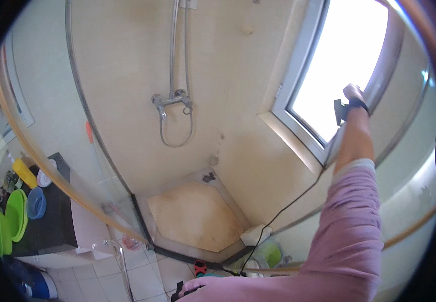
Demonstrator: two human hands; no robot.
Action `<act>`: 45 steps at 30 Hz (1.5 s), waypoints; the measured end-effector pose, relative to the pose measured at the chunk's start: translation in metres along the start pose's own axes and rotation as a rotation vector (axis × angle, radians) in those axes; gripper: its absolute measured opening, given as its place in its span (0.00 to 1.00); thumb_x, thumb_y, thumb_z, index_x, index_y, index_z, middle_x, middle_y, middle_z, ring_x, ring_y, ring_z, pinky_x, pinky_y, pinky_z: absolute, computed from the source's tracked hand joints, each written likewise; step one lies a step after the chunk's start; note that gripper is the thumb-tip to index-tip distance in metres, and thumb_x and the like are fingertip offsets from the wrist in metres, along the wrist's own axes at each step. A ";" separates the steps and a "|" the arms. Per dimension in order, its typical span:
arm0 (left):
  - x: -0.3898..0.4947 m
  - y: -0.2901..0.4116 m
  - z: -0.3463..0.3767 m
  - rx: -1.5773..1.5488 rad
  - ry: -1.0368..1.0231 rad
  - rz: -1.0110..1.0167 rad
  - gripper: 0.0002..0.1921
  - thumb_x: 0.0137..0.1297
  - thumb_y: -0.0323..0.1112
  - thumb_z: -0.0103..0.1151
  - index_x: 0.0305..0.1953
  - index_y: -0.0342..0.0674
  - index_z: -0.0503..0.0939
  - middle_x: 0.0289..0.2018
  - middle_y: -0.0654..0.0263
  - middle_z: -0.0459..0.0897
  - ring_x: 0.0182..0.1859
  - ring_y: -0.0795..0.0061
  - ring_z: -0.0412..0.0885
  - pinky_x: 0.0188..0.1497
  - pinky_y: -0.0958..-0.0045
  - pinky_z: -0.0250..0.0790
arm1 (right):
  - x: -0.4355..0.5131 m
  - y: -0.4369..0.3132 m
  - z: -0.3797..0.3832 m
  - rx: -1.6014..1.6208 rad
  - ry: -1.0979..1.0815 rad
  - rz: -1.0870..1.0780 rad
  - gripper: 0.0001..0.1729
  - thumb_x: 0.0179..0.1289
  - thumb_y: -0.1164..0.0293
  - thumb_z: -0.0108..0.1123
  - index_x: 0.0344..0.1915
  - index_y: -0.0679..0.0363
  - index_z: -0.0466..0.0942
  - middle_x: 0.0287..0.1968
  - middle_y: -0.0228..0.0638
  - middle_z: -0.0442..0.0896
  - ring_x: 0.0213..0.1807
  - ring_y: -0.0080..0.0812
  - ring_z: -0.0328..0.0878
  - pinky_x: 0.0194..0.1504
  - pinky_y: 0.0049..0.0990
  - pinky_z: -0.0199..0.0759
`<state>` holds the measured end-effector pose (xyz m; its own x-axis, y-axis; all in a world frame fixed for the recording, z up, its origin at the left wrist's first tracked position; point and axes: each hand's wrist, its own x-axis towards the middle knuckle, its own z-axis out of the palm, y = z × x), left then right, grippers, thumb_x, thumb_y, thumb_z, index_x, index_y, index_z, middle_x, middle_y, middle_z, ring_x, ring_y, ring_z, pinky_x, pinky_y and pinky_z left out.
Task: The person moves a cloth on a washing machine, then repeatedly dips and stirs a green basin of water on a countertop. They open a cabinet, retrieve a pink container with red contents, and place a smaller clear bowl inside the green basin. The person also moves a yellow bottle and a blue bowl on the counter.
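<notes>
My right hand [353, 91] is raised in front of a bright window [344, 56], near the side of its frame [378, 81]. The fingers look curled, but glare hides whether they grip anything. A black wrist strap [355, 104] with a small dark device [338, 112] is around that wrist. From below the device, a black cable [289, 204] runs down towards the floor. My left hand is out of view. Before me is a corner shower with a stained beige floor [197, 215]. A chrome shower mixer [172, 100] with a looped hose [176, 145] is on the wall.
Curved glass with wood-coloured rails [48, 166] stands around the shower. A dark counter [50, 230] at left holds green basins [17, 215], a blue bowl [36, 202] and a yellow bottle [24, 173]. A chrome pipe [122, 260] rises from the tiled floor. A dark drain cover [208, 176] lies in the corner.
</notes>
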<state>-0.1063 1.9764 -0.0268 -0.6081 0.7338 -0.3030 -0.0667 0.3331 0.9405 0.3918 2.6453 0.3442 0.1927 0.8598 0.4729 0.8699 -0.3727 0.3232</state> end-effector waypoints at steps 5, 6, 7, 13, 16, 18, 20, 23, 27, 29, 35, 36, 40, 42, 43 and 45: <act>0.042 0.004 0.055 -0.029 -0.017 -0.115 0.17 0.66 0.50 0.49 0.31 0.43 0.65 0.26 0.63 0.68 0.29 0.70 0.66 0.33 0.67 0.63 | 0.083 0.081 0.089 0.248 0.271 0.321 0.10 0.59 0.72 0.52 0.37 0.56 0.82 0.39 0.34 0.84 0.37 0.33 0.82 0.48 0.33 0.74; 0.047 0.003 0.065 -0.037 -0.022 -0.140 0.16 0.66 0.50 0.49 0.31 0.43 0.65 0.26 0.63 0.68 0.29 0.70 0.67 0.33 0.67 0.63 | 0.102 0.100 0.112 0.221 0.293 0.303 0.09 0.58 0.73 0.52 0.34 0.57 0.82 0.35 0.36 0.83 0.35 0.34 0.82 0.51 0.33 0.72; 0.050 0.001 0.074 -0.043 -0.022 -0.160 0.16 0.66 0.50 0.49 0.31 0.43 0.65 0.26 0.63 0.68 0.30 0.70 0.67 0.33 0.67 0.64 | 0.120 0.120 0.135 0.173 0.312 0.142 0.09 0.58 0.74 0.52 0.32 0.58 0.82 0.31 0.37 0.83 0.33 0.35 0.81 0.53 0.34 0.70; 0.051 -0.013 0.113 -0.092 0.000 -0.253 0.15 0.66 0.49 0.49 0.33 0.44 0.65 0.27 0.63 0.68 0.31 0.70 0.67 0.34 0.67 0.64 | 0.175 0.195 0.205 -0.030 0.329 -0.429 0.11 0.59 0.74 0.49 0.42 0.60 0.75 0.34 0.42 0.81 0.33 0.38 0.78 0.61 0.31 0.62; 0.046 -0.017 0.126 -0.109 0.019 -0.284 0.15 0.66 0.48 0.50 0.34 0.44 0.65 0.27 0.63 0.69 0.31 0.70 0.68 0.34 0.67 0.64 | 0.178 0.205 0.188 0.352 0.163 -0.152 0.16 0.59 0.71 0.50 0.48 0.59 0.72 0.38 0.43 0.80 0.37 0.39 0.78 0.60 0.31 0.62; 0.044 -0.019 0.131 -0.116 0.035 -0.297 0.14 0.65 0.48 0.50 0.34 0.44 0.65 0.28 0.63 0.69 0.31 0.70 0.68 0.34 0.67 0.65 | 0.179 0.198 0.169 0.244 0.179 -0.143 0.16 0.59 0.70 0.50 0.47 0.60 0.72 0.38 0.43 0.80 0.37 0.40 0.78 0.60 0.31 0.62; 0.041 -0.021 0.132 -0.121 0.051 -0.298 0.14 0.65 0.48 0.50 0.35 0.44 0.65 0.28 0.63 0.69 0.32 0.70 0.68 0.34 0.67 0.65 | 0.183 0.179 0.145 0.228 0.201 -0.170 0.16 0.59 0.69 0.49 0.46 0.60 0.73 0.38 0.44 0.80 0.38 0.40 0.78 0.59 0.32 0.62; 0.034 -0.020 0.126 -0.120 0.078 -0.294 0.14 0.65 0.47 0.50 0.35 0.44 0.65 0.29 0.63 0.69 0.32 0.70 0.69 0.35 0.66 0.65 | 0.180 0.131 0.107 0.228 0.261 -0.228 0.16 0.58 0.68 0.49 0.46 0.60 0.73 0.38 0.44 0.80 0.39 0.41 0.77 0.59 0.32 0.62; 0.021 -0.025 0.115 -0.132 0.120 -0.319 0.13 0.65 0.47 0.50 0.37 0.44 0.65 0.29 0.63 0.69 0.33 0.69 0.69 0.35 0.66 0.65 | 0.171 0.042 0.044 0.234 0.357 -0.340 0.16 0.58 0.67 0.49 0.44 0.61 0.74 0.39 0.45 0.80 0.40 0.43 0.77 0.58 0.34 0.62; 0.013 -0.031 0.107 -0.132 0.137 -0.336 0.13 0.65 0.46 0.51 0.37 0.45 0.65 0.30 0.63 0.70 0.33 0.69 0.69 0.35 0.66 0.66 | 0.162 -0.002 0.013 0.233 0.398 -0.393 0.17 0.57 0.66 0.49 0.44 0.61 0.74 0.39 0.46 0.80 0.40 0.43 0.77 0.58 0.34 0.63; -0.014 -0.056 0.080 -0.150 0.188 -0.410 0.13 0.65 0.45 0.51 0.39 0.45 0.65 0.31 0.63 0.70 0.34 0.69 0.70 0.36 0.66 0.66 | 0.133 -0.083 -0.047 0.234 0.481 -0.445 0.18 0.56 0.63 0.48 0.42 0.62 0.75 0.39 0.48 0.80 0.41 0.45 0.77 0.57 0.36 0.63; -0.019 -0.061 0.075 -0.150 0.192 -0.422 0.13 0.65 0.45 0.51 0.39 0.45 0.65 0.31 0.63 0.70 0.34 0.69 0.70 0.36 0.66 0.66 | 0.130 -0.084 -0.052 0.220 0.527 -0.436 0.18 0.56 0.63 0.48 0.42 0.63 0.75 0.39 0.48 0.80 0.42 0.45 0.77 0.57 0.36 0.63; -0.036 -0.080 0.059 -0.161 0.193 -0.451 0.12 0.64 0.44 0.51 0.40 0.45 0.65 0.32 0.63 0.70 0.34 0.69 0.70 0.36 0.66 0.67 | 0.114 -0.055 -0.046 0.172 0.513 -0.448 0.19 0.56 0.62 0.48 0.41 0.63 0.76 0.40 0.49 0.80 0.43 0.46 0.76 0.56 0.37 0.63; -0.042 -0.087 0.051 -0.158 0.186 -0.451 0.12 0.64 0.44 0.52 0.41 0.45 0.65 0.32 0.63 0.71 0.35 0.69 0.71 0.37 0.66 0.67 | 0.103 -0.032 -0.035 0.183 0.434 -0.442 0.20 0.55 0.61 0.48 0.40 0.64 0.76 0.40 0.49 0.80 0.43 0.47 0.76 0.56 0.38 0.63; -0.044 -0.090 0.047 -0.154 0.179 -0.448 0.12 0.64 0.44 0.52 0.41 0.45 0.65 0.32 0.63 0.71 0.35 0.69 0.71 0.37 0.66 0.67 | 0.097 -0.020 -0.029 0.175 0.422 -0.435 0.20 0.55 0.60 0.48 0.40 0.64 0.76 0.40 0.50 0.80 0.43 0.47 0.76 0.55 0.38 0.63; -0.050 -0.095 0.038 -0.150 0.165 -0.439 0.13 0.64 0.44 0.52 0.41 0.45 0.65 0.32 0.63 0.71 0.35 0.69 0.71 0.37 0.66 0.67 | 0.080 0.005 -0.015 0.162 0.399 -0.422 0.21 0.55 0.60 0.48 0.39 0.64 0.77 0.40 0.50 0.80 0.44 0.48 0.76 0.55 0.39 0.63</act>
<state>-0.0398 1.9304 -0.1070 -0.6137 0.4355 -0.6586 -0.4506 0.4918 0.7451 0.4053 2.7069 0.3957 -0.3425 0.7129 0.6119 0.8982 0.0574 0.4358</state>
